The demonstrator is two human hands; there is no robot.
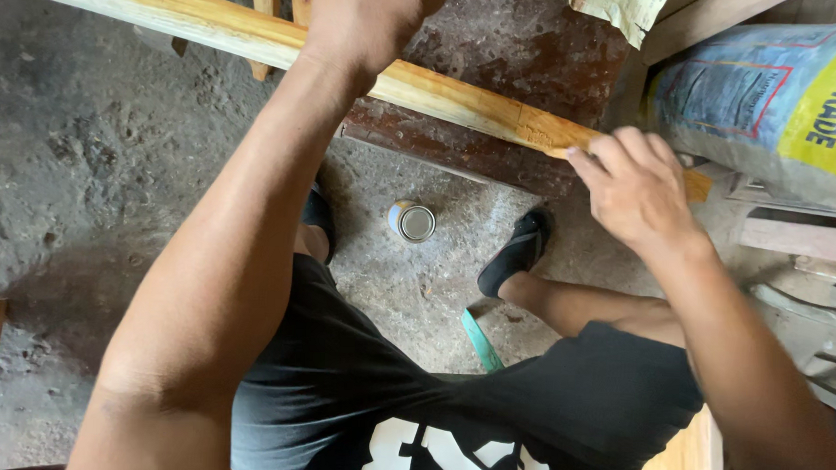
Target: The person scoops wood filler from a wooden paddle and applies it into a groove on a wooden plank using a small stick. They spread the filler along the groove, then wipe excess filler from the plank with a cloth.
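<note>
The long pale-yellow wooden batten [258,37] runs slantwise across the top of the view, resting on a dark reddish-brown board [498,71] above the grey concrete floor [87,159]. The left hand [370,16] presses down on the batten near its middle, closed over it. The right hand [633,187] lies on the batten close to its right end, fingers [615,157] curled against the wood; whether it grips or only rubs cannot be told. Between the person's black-shod feet, a small round tin can [412,221] stands on the floor. A printed grey and yellow sack [765,99] lies to the right.
</note>
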